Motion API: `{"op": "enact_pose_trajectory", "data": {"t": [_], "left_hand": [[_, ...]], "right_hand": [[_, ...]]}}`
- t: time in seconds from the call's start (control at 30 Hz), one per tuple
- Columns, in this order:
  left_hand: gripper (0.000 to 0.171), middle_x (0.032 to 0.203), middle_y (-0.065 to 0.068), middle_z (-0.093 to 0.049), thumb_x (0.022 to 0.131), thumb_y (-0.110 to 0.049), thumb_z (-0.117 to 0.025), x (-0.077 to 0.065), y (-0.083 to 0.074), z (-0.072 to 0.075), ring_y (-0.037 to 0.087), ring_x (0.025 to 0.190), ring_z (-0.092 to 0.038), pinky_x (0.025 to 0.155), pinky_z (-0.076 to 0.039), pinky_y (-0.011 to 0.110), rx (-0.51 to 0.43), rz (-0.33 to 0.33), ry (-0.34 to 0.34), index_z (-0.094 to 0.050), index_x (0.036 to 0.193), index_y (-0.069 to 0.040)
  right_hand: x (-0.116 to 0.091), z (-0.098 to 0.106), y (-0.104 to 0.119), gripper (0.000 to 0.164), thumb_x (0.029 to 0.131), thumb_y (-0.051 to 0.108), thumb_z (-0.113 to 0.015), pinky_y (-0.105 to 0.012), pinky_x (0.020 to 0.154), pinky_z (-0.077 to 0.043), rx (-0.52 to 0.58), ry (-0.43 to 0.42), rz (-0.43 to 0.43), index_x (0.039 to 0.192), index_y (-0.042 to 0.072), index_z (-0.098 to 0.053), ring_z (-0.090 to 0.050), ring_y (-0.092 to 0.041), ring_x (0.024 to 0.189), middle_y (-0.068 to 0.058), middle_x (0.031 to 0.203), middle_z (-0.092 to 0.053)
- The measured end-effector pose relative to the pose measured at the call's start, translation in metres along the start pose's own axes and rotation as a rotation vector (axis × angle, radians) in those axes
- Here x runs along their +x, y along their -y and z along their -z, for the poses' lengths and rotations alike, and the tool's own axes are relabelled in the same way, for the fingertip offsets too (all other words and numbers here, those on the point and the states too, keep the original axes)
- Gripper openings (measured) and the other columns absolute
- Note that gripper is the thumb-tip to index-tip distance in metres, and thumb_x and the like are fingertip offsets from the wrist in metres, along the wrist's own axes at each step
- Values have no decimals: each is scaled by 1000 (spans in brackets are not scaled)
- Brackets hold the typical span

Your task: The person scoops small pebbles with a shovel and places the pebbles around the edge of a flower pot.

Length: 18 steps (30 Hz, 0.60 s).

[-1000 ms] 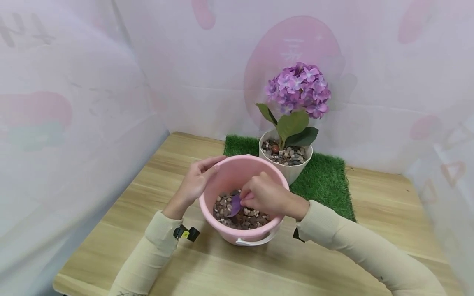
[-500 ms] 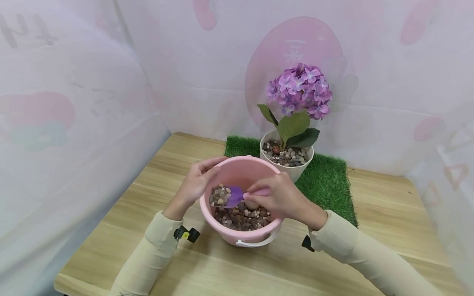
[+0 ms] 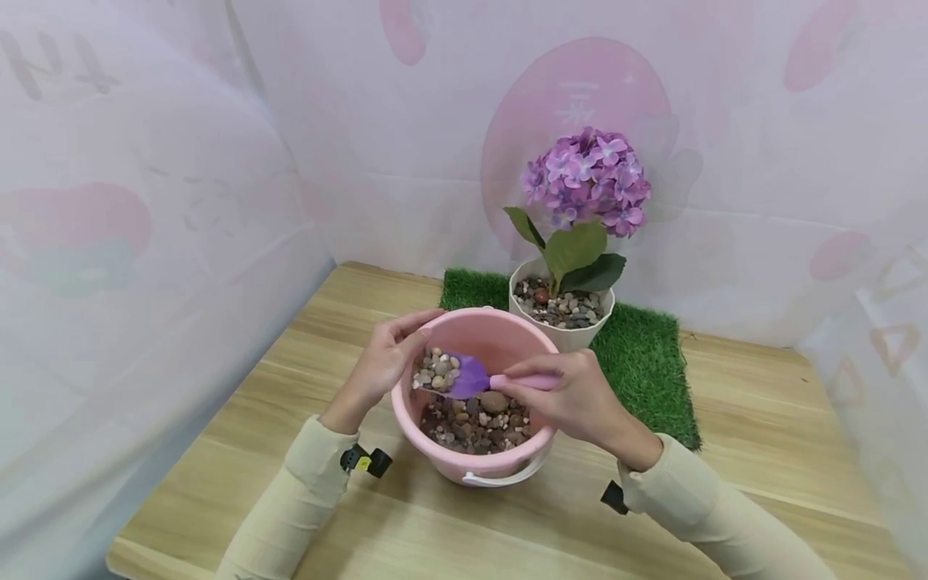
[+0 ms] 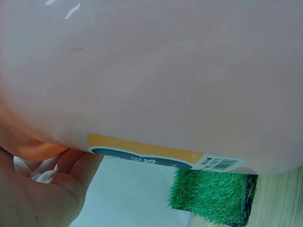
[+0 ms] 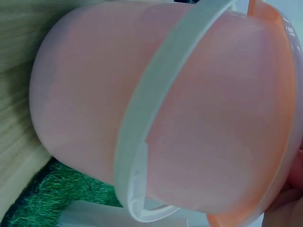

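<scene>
A pink bucket (image 3: 428, 435) stands on the table with brown and grey pebbles (image 3: 471, 423) in its bottom. My left hand (image 3: 384, 358) holds the bucket's left rim, thumb at the edge and fingers along the outside; the left wrist view shows that hand (image 4: 52, 189) under the rim. My right hand (image 3: 580, 395) grips the pink handle of a small purple shovel (image 3: 471, 377). The shovel's blade is inside the bucket mouth, above the loose pebbles, bearing a heap of small stones (image 3: 437, 370). In the right wrist view the bucket's side (image 5: 94, 94) hides the shovel.
Behind the bucket, a white pot (image 3: 576, 337) of pebbles holds a purple hydrangea (image 3: 587, 177) on a green grass mat (image 3: 645, 379). The bucket's white handle (image 3: 503, 481) hangs down in front. Printed cloth (image 3: 406, 217) rises behind the wooden table (image 3: 290, 379).
My right hand has drawn back to the right and the shovel has risen out of the pebbles, now with stones on its blade. My left hand stays on the rim.
</scene>
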<state>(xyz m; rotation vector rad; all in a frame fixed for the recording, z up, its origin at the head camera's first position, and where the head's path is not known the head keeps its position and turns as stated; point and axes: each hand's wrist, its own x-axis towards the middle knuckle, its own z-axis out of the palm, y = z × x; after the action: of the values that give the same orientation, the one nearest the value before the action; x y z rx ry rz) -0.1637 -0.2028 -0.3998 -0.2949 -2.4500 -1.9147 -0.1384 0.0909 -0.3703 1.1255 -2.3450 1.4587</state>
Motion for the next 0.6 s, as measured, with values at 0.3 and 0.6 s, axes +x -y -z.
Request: {"op": "enact_pose_trajectory", "data": {"t": [0.3, 0.6], "left_hand": [[40, 138, 25, -68, 108, -12, -56, 1, 0, 0, 25, 103, -75, 84, -66, 24, -7, -8, -3, -62, 147, -5], [40, 145, 24, -64, 109, -13, -56, 0, -2, 0, 40, 115, -73, 89, -67, 32, -24, -6, 11, -60, 148, -4]], "right_hand": [[-6, 8, 2, 17, 87, 13, -87, -29, 70, -67, 132, -37, -54, 102, 6, -83, -82, -14, 86, -7, 96, -83], [-10, 17, 3, 17, 86, 10, -88, -31, 67, -67, 140, -61, -71, 102, 6, -84, -82, -16, 86, -8, 96, -83]]}}
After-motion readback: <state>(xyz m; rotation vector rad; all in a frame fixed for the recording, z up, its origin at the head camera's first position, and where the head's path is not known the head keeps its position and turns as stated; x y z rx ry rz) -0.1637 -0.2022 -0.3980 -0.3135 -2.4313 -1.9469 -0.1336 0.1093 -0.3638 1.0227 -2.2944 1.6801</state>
